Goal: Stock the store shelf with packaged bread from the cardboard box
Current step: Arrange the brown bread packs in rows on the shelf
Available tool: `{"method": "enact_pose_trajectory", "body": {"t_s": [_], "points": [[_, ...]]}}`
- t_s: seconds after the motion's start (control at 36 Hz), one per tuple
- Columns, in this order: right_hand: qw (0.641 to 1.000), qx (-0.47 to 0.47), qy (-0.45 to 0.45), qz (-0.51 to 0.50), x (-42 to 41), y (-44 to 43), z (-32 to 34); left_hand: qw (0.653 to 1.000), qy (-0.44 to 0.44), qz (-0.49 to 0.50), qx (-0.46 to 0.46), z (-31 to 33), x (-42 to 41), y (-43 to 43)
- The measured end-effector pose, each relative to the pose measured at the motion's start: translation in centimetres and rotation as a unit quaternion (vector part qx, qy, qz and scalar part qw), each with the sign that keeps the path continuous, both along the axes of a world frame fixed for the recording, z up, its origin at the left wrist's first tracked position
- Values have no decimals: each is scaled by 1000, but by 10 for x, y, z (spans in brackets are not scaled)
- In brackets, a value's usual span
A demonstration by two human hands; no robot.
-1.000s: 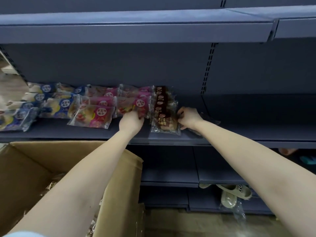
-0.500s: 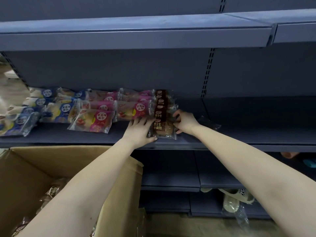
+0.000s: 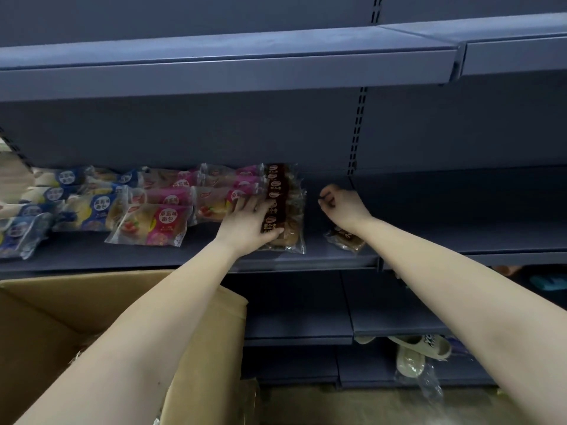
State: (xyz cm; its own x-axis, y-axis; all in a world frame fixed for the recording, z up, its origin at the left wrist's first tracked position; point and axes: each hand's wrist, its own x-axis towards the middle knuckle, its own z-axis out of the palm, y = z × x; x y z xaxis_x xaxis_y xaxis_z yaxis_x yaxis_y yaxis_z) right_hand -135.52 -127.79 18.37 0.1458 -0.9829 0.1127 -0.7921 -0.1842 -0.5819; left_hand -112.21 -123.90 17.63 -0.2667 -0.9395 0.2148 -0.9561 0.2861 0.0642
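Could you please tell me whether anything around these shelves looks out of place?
Yes. Pale sandals and crumpled clear plastic lie among the lower shelves, which is not stock. On the bread shelf, one brown bread pack lies alone and askew, apart from the brown stack.

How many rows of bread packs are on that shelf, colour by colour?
Rows of blue-labelled clear plastic bread packs: 2
Rows of pink-labelled clear plastic bread packs: 2
Rows of brown-labelled clear plastic bread packs: 1
One brown-labelled pack lying alone: 1
Total: 5 rows, plus 1 loose pack.
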Motion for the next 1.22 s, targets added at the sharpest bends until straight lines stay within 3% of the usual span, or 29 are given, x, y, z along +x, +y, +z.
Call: {"method": "enact_pose_trajectory", "body": {"t_s": [0.08, 0.25, 0.44, 0.64, 0.75, 0.83, 1.0, 1.06, 1.14, 1.22], "points": [[997, -5, 65, -43, -16, -3, -2, 1000, 19, -4, 1, 4, -21, -7], [970, 158, 169, -72, -57, -12, -27, 998, 47, -31, 11, 3, -68, -15], [984, 153, 73, -59, -79, 6, -14, 995, 24, -90, 43, -8, -107, -27], [973, 172, -121, -98, -98, 6, -17, 993, 8, -91, 71, -12, -140, -38], [956, 157, -214, -123, -103, 8, -7, 978, 142, -44, 147, -11, -151, -42], [959, 127, -217, -128, -109, 7, 3, 952, 259, -20, 164, -8, -157, -45], [940, 129, -308, -77, -121, 2, 6, 857, 469, 24, 213, -1, -156, -51], [947, 119, -295, -51, -122, -2, 5, 862, 467, 37, 193, 2, -155, -53], [947, 136, -290, -32, -118, -11, -1, 898, 422, 66, 107, 5, -151, -56], [957, 112, -260, -67, -102, -22, -3, 917, 388, 82, 47, 1, -139, -61]]}}
